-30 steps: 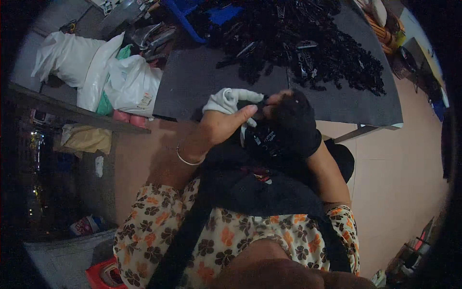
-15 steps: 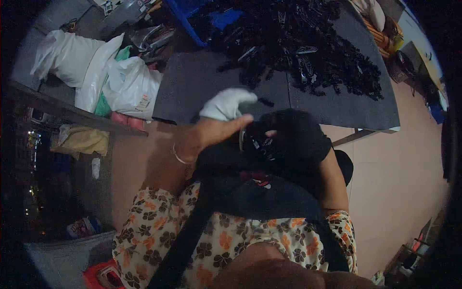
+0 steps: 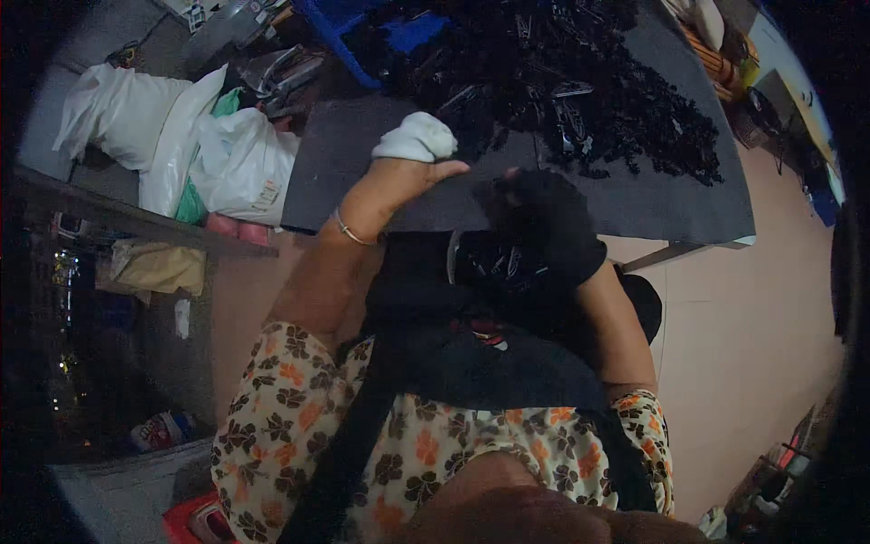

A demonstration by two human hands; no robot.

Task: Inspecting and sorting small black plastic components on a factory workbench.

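Note:
My left hand (image 3: pixel 414 150), in a white glove with the thumb bare, is over the near part of the grey table. Its fingers are curled in; whatever they may hold is hidden. My right hand (image 3: pixel 548 213) wears a black glove and reaches over the table's near edge. Its fingers bend toward the left hand, with a dark blur at their tips that I cannot make out. Below the hands, on my lap, small shiny black pieces (image 3: pixel 507 261) lie beside a pale curved rim (image 3: pixel 451 257). A large heap of black clip-like pieces (image 3: pixel 580 100) covers the far table.
A blue crate (image 3: pixel 340 45) with black pieces stands at the table's far left. White plastic bags (image 3: pixel 240 163) sit left of the table (image 3: pixel 335 172). A table leg (image 3: pixel 657 257) shows at right. Shelves with mixed goods (image 3: pixel 149 263) line the left side.
Both hands have moved away from my lap, forward over the table. The left hand's fingers have curled in. The pieces on my lap are less covered by the right hand.

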